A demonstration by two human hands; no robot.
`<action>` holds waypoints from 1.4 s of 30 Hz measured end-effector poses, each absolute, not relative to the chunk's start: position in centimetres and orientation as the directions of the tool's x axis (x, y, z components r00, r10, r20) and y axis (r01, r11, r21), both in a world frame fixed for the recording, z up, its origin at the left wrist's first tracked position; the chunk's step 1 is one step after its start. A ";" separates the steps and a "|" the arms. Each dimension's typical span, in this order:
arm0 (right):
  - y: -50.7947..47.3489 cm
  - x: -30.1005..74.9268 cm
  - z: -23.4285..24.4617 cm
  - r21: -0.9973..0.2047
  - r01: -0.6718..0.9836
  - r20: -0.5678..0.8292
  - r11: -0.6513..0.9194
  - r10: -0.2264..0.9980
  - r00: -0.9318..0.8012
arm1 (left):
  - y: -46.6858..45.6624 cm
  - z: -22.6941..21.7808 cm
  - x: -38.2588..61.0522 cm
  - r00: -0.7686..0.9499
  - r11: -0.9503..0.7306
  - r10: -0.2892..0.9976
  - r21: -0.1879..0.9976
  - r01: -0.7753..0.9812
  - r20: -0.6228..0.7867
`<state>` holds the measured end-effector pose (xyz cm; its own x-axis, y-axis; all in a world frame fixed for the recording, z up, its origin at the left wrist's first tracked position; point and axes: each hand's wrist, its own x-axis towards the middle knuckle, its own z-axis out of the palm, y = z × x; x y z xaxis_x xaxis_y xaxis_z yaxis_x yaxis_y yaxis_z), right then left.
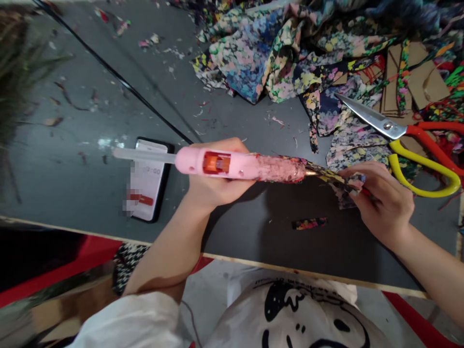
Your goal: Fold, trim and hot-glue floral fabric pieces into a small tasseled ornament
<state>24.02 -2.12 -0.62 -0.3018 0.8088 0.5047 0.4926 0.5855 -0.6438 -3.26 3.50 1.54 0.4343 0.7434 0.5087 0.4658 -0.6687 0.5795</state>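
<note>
My left hand (213,188) is wrapped round a pink hot glue gun (250,166), whose nozzle points right. A translucent glue stick (145,155) sticks out of its back end. Between the fingers of my right hand (386,200) is a floral fabric piece (350,182), which reaches left to the metal nozzle tip. Whether the tip touches the cloth I cannot tell. Below them a small floral fabric strip (310,223) lies on the grey table (232,222).
Scissors (387,126) with red and yellow handles lie open at right on floral cloth (246,58) and cardboard pieces (395,82). A phone (148,181) lies left of my left hand. A black cord (119,77) runs toward the glue gun. Scraps dot the table.
</note>
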 end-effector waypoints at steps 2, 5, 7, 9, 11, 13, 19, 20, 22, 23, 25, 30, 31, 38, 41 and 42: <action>-2.1 24.1 -0.7 -0.637 0.491 0.518 0.594 0.802 -0.298 | 3.6 1.5 -3.3 0.436 -0.686 0.727 0.565 0.458 0.530; -2.1 24.2 -0.8 -0.634 0.496 0.519 0.594 0.802 -0.297 | 3.7 1.5 -3.3 0.434 -0.700 0.714 0.552 0.453 0.549; -2.1 24.2 -0.7 -0.629 0.498 0.525 0.597 0.799 -0.294 | 3.7 1.5 -3.2 0.432 -0.700 0.715 0.554 0.451 0.550; -2.1 24.2 -0.7 -0.627 0.497 0.532 0.600 0.796 -0.289 | 3.8 1.5 -3.1 0.431 -0.695 0.719 0.558 0.453 0.546; -2.0 24.3 -0.8 -0.624 0.499 0.538 0.601 0.794 -0.284 | 3.9 1.6 -3.0 0.434 -0.698 0.716 0.556 0.452 0.547; -2.0 24.3 -0.8 -0.619 0.502 0.544 0.604 0.791 -0.279 | 4.0 1.6 -3.0 0.437 -0.703 0.711 0.551 0.450 0.550; -2.0 24.5 -0.9 -0.626 0.511 0.541 0.589 0.800 -0.260 | 4.1 1.6 -3.2 0.419 -0.691 0.722 0.553 0.465 0.551; -2.0 24.5 -0.9 -0.625 0.512 0.541 0.589 0.800 -0.260 | 4.1 1.6 -3.2 0.420 -0.691 0.723 0.552 0.467 0.549; -2.0 24.5 -0.9 -0.625 0.516 0.539 0.586 0.802 -0.258 | 4.0 1.5 -3.2 0.420 -0.689 0.725 0.551 0.471 0.547; -2.0 24.5 -0.9 -0.625 0.518 0.539 0.584 0.803 -0.255 | 3.9 1.5 -3.2 0.417 -0.685 0.728 0.553 0.475 0.544; -2.0 24.6 -0.9 -0.625 0.522 0.539 0.581 0.804 -0.249 | 3.8 1.4 -3.1 0.408 -0.674 0.738 0.558 0.484 0.537; -2.0 24.6 -0.8 -0.625 0.533 0.525 0.570 0.812 -0.253 | 3.7 1.2 -3.1 0.396 -0.672 0.739 0.554 0.491 0.546; -2.0 24.6 -0.8 -0.624 0.535 0.525 0.569 0.813 -0.252 | 3.7 1.2 -3.2 0.402 -0.678 0.733 0.547 0.491 0.548; -2.0 24.4 -0.7 -0.631 0.544 0.514 0.554 0.823 -0.243 | 3.9 1.4 -3.1 0.413 -0.689 0.724 0.553 0.469 0.552; -2.0 24.5 -0.9 -0.639 0.533 0.525 0.554 0.821 -0.223 | 3.9 1.5 -3.0 0.402 -0.679 0.734 0.562 0.472 0.548; -2.0 24.6 -0.9 -0.641 0.531 0.530 0.555 0.820 -0.216 | 3.9 1.5 -3.0 0.402 -0.674 0.738 0.567 0.474 0.542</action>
